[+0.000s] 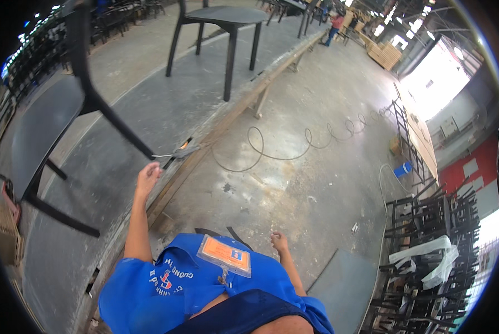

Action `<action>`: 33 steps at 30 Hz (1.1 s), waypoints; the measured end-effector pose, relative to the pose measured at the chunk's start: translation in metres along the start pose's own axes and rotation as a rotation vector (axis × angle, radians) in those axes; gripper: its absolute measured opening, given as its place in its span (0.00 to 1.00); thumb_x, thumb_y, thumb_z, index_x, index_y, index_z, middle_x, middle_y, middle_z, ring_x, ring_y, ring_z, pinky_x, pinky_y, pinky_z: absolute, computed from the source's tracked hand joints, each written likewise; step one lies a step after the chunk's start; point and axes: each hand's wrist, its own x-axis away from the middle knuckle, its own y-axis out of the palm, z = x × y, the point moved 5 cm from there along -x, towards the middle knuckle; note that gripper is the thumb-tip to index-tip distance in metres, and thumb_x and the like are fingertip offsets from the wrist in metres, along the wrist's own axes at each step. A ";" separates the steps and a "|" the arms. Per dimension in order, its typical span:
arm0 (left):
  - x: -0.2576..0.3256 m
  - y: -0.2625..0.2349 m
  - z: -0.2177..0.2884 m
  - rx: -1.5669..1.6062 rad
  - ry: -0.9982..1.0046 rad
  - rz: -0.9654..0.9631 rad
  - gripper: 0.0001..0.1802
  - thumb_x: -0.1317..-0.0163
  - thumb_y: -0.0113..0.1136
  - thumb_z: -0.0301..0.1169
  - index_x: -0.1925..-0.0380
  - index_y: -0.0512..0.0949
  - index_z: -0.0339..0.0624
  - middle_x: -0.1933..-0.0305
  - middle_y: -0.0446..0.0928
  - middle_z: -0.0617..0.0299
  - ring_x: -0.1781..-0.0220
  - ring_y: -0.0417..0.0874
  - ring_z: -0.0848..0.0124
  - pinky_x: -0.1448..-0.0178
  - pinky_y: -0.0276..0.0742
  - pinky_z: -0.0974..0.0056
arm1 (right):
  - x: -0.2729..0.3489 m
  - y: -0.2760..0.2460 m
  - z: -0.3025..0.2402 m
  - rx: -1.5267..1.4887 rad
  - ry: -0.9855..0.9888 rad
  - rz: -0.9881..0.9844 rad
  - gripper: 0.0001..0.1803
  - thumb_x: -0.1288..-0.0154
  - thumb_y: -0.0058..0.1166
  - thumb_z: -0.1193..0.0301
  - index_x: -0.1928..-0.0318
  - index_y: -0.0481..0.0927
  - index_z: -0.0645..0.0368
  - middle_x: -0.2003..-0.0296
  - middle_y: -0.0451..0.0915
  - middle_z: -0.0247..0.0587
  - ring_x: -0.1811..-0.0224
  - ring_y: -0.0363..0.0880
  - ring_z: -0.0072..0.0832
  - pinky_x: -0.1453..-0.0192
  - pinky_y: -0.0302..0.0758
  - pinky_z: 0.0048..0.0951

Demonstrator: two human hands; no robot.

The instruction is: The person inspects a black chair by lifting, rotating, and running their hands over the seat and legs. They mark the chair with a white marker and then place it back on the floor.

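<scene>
A black chair (49,119) with a flat seat and slanting legs stands on the long grey work table at my left. My left hand (148,177) is by the foot of its nearest leg, fingers curled in; whatever may be between them is too small to make out. Just beyond the fingertips, a grey hand tool (186,151) with a thin silvery nozzle and a bit of orange lies on the table edge. My right hand (279,241) hangs low over the floor, fingers loosely bent and apart, holding nothing visible.
Another black chair (225,18) stands farther along the table (143,106). A coiled hose (255,158) runs from the tool above the concrete floor. Stacked black chair frames (427,250) fill the right side, near a blue container (402,170). A person (335,25) stands far off.
</scene>
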 end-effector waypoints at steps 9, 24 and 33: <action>-0.274 0.252 0.116 0.203 0.177 0.074 0.26 0.37 0.59 0.36 0.40 0.66 0.45 0.52 0.78 0.58 0.57 0.79 0.74 0.61 0.75 0.69 | -0.105 -0.089 0.086 0.308 0.400 -0.535 0.26 0.39 0.55 0.59 0.41 0.71 0.50 0.54 0.79 0.43 0.54 0.79 0.36 0.60 0.77 0.50; -0.422 0.249 0.160 -0.019 0.256 0.501 0.40 0.41 0.64 0.37 0.32 0.55 0.46 0.35 0.62 0.44 0.37 0.68 0.54 0.40 0.71 0.54 | -0.238 -0.260 -0.921 -1.447 -1.457 -0.206 0.29 0.35 0.54 0.58 0.39 0.62 0.55 0.47 0.71 0.48 0.51 0.75 0.34 0.51 0.77 0.36; -0.517 0.320 0.158 0.018 0.231 1.102 0.16 0.47 0.70 0.30 0.62 0.76 0.33 0.68 0.77 0.62 0.66 0.77 0.73 0.57 0.73 0.68 | -0.545 -0.017 -1.024 -0.001 -1.086 -0.247 0.49 0.50 0.71 0.62 0.33 0.54 0.56 0.39 0.66 0.55 0.39 0.69 0.39 0.41 0.72 0.35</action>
